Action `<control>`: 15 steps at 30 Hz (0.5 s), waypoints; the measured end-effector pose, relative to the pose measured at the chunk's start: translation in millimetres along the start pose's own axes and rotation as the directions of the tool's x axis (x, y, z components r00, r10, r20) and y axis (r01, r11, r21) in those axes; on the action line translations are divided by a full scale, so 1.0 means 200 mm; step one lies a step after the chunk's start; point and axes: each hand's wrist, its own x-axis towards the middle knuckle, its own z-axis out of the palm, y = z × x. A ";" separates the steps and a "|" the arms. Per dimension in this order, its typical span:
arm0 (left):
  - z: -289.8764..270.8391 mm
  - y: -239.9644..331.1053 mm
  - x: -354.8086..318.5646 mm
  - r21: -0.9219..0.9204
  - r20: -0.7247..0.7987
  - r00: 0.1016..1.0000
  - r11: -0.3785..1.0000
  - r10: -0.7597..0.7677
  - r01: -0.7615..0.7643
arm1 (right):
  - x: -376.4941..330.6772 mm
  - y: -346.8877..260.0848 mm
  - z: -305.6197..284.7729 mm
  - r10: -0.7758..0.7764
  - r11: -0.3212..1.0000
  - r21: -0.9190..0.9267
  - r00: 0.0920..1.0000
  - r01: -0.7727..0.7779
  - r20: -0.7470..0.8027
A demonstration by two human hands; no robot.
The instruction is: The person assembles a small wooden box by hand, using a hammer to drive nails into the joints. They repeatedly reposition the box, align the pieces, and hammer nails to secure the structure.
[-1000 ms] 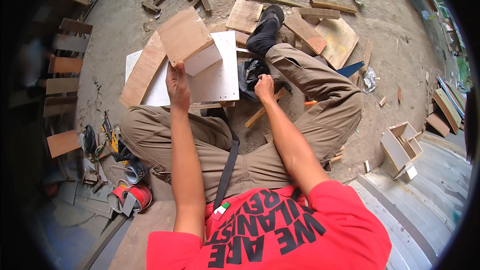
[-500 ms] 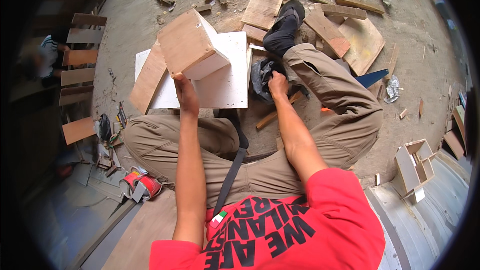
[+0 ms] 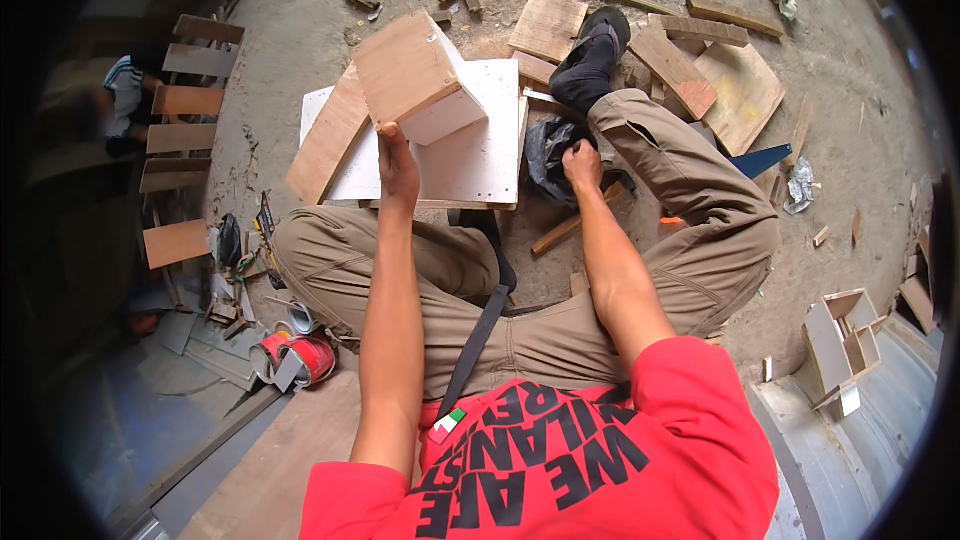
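A plywood box [image 3: 405, 65] with a white inner or side face is tilted above a white panel [image 3: 497, 130] in front of me. My left hand [image 3: 398, 165] grips the box's near corner, thumb on the edge and the other fingers mostly hidden. Under the box's left side, a plywood strip [image 3: 325, 145] lies across the panel. To the right, my right hand [image 3: 582, 166] is at the mouth of a black plastic bag [image 3: 545, 165], fingers curled down into it; what they hold is hidden. Beside the bag lies a hammer [image 3: 555, 235] with a wooden handle.
Wood offcuts [image 3: 705, 30] and boards [image 3: 740, 90] scatter beyond my outstretched foot. A blue saw blade [image 3: 762, 160] lies past my right knee. Red cans [image 3: 308, 360] stand at my left, a small compartmented wooden box [image 3: 840, 340] at my right. Another person [image 3: 125, 100] sits far left.
The whole view has shifted slightly, so everything sits a little further right. My left hand still holds the box, and my right hand stays at the bag, turned slightly.
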 end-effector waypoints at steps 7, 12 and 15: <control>-0.01 -0.03 -0.02 0.021 0.015 0.998 0.998 -0.053 0.052 | 0.02 0.07 0.01 0.030 0.999 0.012 0.995 -0.031 0.098; 0.01 -0.01 0.00 0.023 0.028 0.997 0.998 -0.065 0.065 | 0.06 0.15 0.02 -0.046 0.996 0.081 0.995 0.039 0.083; 0.02 0.01 -0.02 0.005 -0.004 0.999 0.999 -0.032 0.032 | 0.01 0.07 0.01 -0.100 0.994 0.065 0.983 0.091 0.151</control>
